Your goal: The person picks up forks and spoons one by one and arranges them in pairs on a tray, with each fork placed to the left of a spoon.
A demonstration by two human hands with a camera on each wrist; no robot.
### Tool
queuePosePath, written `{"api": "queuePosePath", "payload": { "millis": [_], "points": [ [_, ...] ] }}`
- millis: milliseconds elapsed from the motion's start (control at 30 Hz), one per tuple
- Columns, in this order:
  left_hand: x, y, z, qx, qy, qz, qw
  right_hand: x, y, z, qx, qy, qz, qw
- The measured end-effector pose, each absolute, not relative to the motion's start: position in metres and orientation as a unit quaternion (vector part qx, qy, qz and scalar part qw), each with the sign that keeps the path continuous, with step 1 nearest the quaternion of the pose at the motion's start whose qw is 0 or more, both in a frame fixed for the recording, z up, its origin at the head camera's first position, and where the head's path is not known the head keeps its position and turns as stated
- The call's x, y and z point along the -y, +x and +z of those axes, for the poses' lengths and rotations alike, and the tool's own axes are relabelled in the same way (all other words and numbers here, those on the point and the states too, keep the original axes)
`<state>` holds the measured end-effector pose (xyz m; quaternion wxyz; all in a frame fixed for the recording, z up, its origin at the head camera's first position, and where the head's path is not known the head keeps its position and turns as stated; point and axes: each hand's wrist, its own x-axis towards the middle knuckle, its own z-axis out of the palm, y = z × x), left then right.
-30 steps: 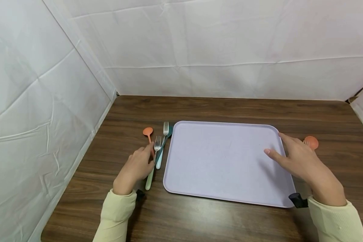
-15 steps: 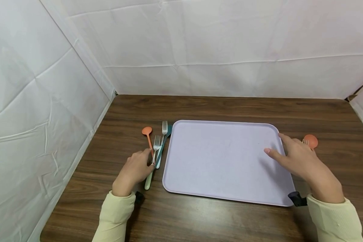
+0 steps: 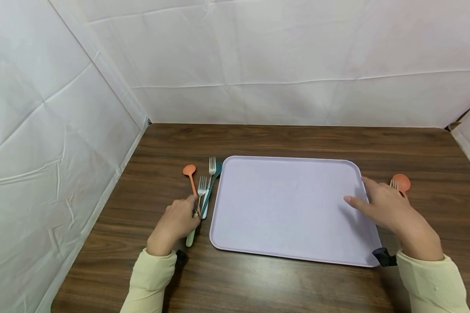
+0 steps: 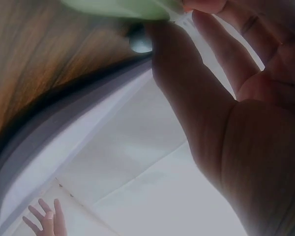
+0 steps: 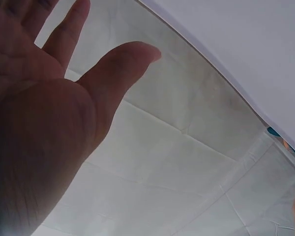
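Note:
At the left of the table, my left hand (image 3: 176,222) pinches a green-handled fork (image 3: 202,186) between thumb and fingers. Its green handle (image 4: 123,7) shows above the thumb in the left wrist view. Close around it lie an orange spoon (image 3: 189,170), a white-handled fork (image 3: 213,165) and a teal utensil with a rounded head (image 3: 218,168), their handles partly crossing. My right hand (image 3: 389,208) is over the right edge of the lilac tray (image 3: 290,208), fingers extended and thumb spread, holding nothing. Past its fingers show an orange spoon (image 3: 402,181) and fork tines (image 3: 394,184), the rest hidden.
The tray lies flat on a dark wooden table (image 3: 282,282). A white sheet wall (image 3: 282,65) rises behind the table's far edge, and another (image 3: 58,174) stands along the left. Dark camera mounts (image 3: 384,257) stick out at the wrists.
The left thumb and fingers have closed in on the green-handled fork, lower along it than before. My right hand has stayed almost still over the tray's edge.

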<state>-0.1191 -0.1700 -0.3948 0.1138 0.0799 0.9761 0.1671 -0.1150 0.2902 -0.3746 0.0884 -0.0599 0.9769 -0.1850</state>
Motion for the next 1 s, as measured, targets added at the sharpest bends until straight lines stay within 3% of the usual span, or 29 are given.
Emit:
{"api": "queuePosePath", "payload": {
  "millis": [267,1000],
  "points": [
    [0.172,-0.117,-0.396,-0.975,0.069,0.171,0.120,-0.291,-0.116,-0.380,-0.979,-0.064,-0.172,0.093],
    [0.169,-0.122,-0.390,-0.979,0.102,0.164,0.064,-0.302,-0.119,-0.390,-0.975,-0.051,-0.164,0.144]
  ]
}}
